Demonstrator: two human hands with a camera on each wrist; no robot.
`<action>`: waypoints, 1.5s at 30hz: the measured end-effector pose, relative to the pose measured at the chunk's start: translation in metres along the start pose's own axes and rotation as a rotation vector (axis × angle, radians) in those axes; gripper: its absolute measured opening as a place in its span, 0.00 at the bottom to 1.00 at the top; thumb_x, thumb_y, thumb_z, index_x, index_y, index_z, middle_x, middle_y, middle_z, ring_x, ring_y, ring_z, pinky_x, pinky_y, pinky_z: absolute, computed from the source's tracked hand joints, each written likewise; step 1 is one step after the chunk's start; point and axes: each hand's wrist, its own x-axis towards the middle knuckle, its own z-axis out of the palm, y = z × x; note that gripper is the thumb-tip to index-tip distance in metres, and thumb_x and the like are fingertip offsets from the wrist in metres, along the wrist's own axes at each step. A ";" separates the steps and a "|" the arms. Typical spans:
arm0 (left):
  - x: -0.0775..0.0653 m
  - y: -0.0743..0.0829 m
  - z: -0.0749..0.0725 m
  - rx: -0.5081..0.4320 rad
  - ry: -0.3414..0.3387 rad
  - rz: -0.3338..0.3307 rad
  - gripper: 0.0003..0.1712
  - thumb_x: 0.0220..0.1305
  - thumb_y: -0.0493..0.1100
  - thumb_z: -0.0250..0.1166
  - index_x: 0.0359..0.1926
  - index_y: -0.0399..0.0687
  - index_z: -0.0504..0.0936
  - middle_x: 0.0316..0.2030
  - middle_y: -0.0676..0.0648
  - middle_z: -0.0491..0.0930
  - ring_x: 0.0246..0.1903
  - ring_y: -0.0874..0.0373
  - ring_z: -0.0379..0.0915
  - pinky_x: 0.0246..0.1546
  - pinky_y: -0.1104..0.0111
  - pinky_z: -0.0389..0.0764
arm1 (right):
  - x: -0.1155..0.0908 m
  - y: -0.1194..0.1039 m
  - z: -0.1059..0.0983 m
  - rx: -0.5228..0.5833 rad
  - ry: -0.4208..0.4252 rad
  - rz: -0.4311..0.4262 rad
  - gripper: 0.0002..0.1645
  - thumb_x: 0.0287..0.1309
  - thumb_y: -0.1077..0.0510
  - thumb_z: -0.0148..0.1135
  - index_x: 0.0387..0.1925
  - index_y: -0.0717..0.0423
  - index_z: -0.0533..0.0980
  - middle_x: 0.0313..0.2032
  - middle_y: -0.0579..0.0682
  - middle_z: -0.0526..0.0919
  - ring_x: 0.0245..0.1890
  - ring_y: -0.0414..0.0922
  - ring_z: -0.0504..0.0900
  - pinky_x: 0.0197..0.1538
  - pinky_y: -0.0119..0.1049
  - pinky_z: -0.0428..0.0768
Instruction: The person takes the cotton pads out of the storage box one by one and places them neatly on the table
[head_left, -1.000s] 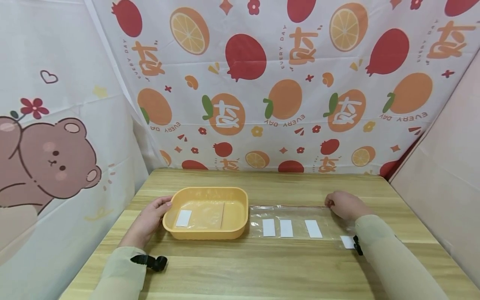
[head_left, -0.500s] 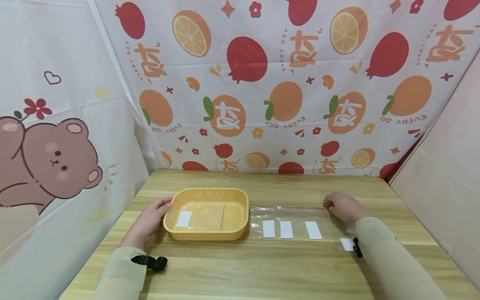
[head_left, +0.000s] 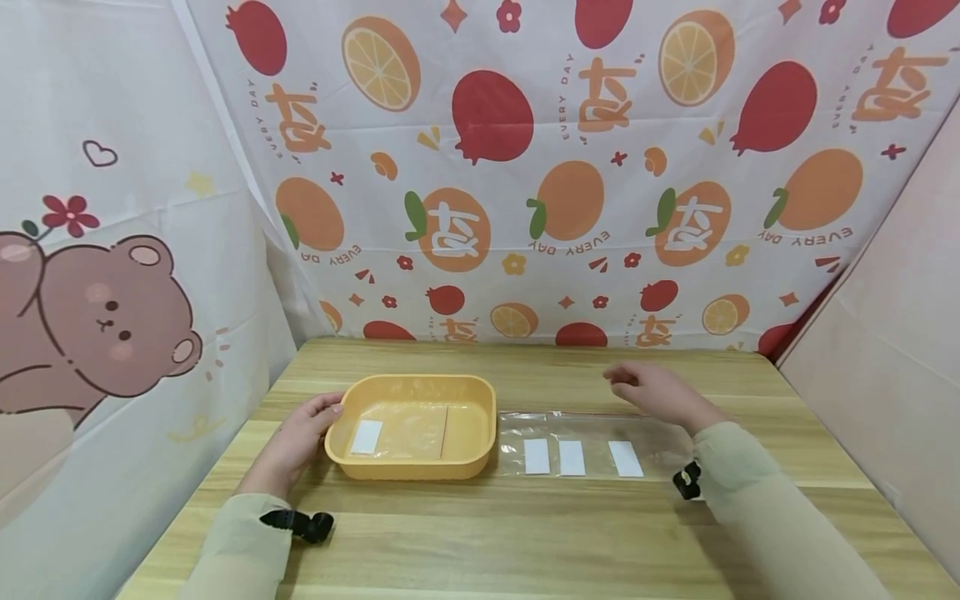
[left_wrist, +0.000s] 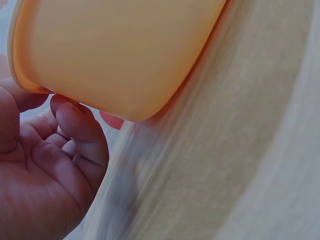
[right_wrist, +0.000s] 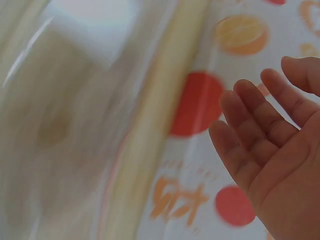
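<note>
A yellow plastic basin (head_left: 412, 472) sits on the table with a clear zip bag (head_left: 411, 427) lying inside it. My left hand (head_left: 294, 442) holds the basin's left rim, its fingers bent at the edge (left_wrist: 55, 180). To the right of the basin, clear zip bags (head_left: 596, 429) lie overlapped in a row, each white label (head_left: 572, 458) showing. Over the far edge of this row hovers my right hand (head_left: 660, 395). Its fingers (right_wrist: 250, 120) are loosely extended in the right wrist view, with nothing held. The right forearm and wrist strap cover the row's right end.
The wooden table (head_left: 480, 542) extends in front of the basin and bags. A fruit-print cloth (head_left: 510, 200) hangs behind it, and a bear-print cloth (head_left: 225, 208) at the left. A pale cloth (head_left: 892, 333) stands along the right side.
My right hand has left the far right edge of the bag row and moved left and upward, fingers loosened. The left hand and the basin stay in place.
</note>
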 end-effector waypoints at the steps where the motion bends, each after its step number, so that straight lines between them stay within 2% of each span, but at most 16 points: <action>1: 0.000 0.000 0.000 0.001 0.000 0.000 0.32 0.81 0.51 0.50 0.74 0.35 0.60 0.68 0.33 0.64 0.47 0.65 0.75 0.45 0.69 0.81 | 0.001 -0.008 0.000 0.035 0.000 -0.004 0.23 0.74 0.46 0.57 0.63 0.51 0.76 0.55 0.51 0.82 0.55 0.51 0.80 0.56 0.54 0.78; 4: 0.001 -0.001 0.001 0.004 -0.002 -0.001 0.32 0.81 0.51 0.49 0.75 0.35 0.60 0.68 0.32 0.64 0.48 0.65 0.75 0.44 0.69 0.81 | 0.004 -0.029 0.001 0.210 -0.018 0.010 0.26 0.74 0.45 0.57 0.66 0.51 0.72 0.57 0.52 0.81 0.55 0.50 0.80 0.57 0.53 0.78; 10: 0.002 -0.001 0.002 -0.007 -0.013 -0.002 0.32 0.82 0.51 0.49 0.75 0.36 0.59 0.69 0.33 0.64 0.48 0.64 0.75 0.45 0.68 0.81 | 0.012 -0.063 0.010 0.678 -0.084 0.026 0.29 0.77 0.50 0.54 0.72 0.55 0.63 0.64 0.57 0.75 0.59 0.53 0.79 0.63 0.51 0.74; 16: 0.002 0.001 0.003 0.000 -0.015 -0.002 0.32 0.81 0.51 0.49 0.75 0.35 0.59 0.69 0.33 0.64 0.49 0.64 0.75 0.45 0.68 0.81 | 0.017 -0.091 0.026 0.933 -0.149 0.002 0.31 0.78 0.53 0.49 0.75 0.60 0.57 0.68 0.62 0.70 0.66 0.59 0.71 0.68 0.51 0.68; 25: 0.002 0.000 0.002 0.011 -0.005 -0.009 0.33 0.82 0.51 0.48 0.76 0.35 0.58 0.69 0.32 0.63 0.50 0.63 0.74 0.45 0.69 0.81 | 0.021 -0.121 0.048 1.134 -0.192 -0.014 0.32 0.79 0.57 0.45 0.76 0.64 0.53 0.70 0.66 0.65 0.71 0.62 0.64 0.69 0.55 0.64; 32: -0.001 0.000 0.001 0.009 -0.002 0.002 0.33 0.81 0.51 0.49 0.75 0.34 0.58 0.70 0.31 0.62 0.49 0.66 0.74 0.46 0.70 0.80 | 0.028 -0.151 0.072 1.376 -0.266 0.008 0.34 0.81 0.54 0.42 0.78 0.64 0.49 0.74 0.68 0.55 0.74 0.62 0.56 0.73 0.55 0.57; 39: 0.000 -0.001 0.001 -0.011 -0.011 0.009 0.33 0.82 0.50 0.49 0.75 0.32 0.58 0.69 0.31 0.62 0.49 0.67 0.75 0.47 0.69 0.80 | 0.041 -0.171 0.104 1.393 -0.241 0.066 0.36 0.79 0.53 0.44 0.78 0.65 0.50 0.74 0.70 0.54 0.74 0.62 0.57 0.73 0.56 0.54; 45: 0.003 -0.001 -0.001 -0.027 -0.027 0.025 0.32 0.82 0.50 0.49 0.74 0.32 0.59 0.68 0.30 0.64 0.50 0.63 0.75 0.46 0.67 0.81 | 0.056 -0.183 0.132 1.425 -0.186 0.145 0.38 0.78 0.53 0.46 0.78 0.67 0.47 0.75 0.71 0.48 0.75 0.65 0.50 0.74 0.59 0.50</action>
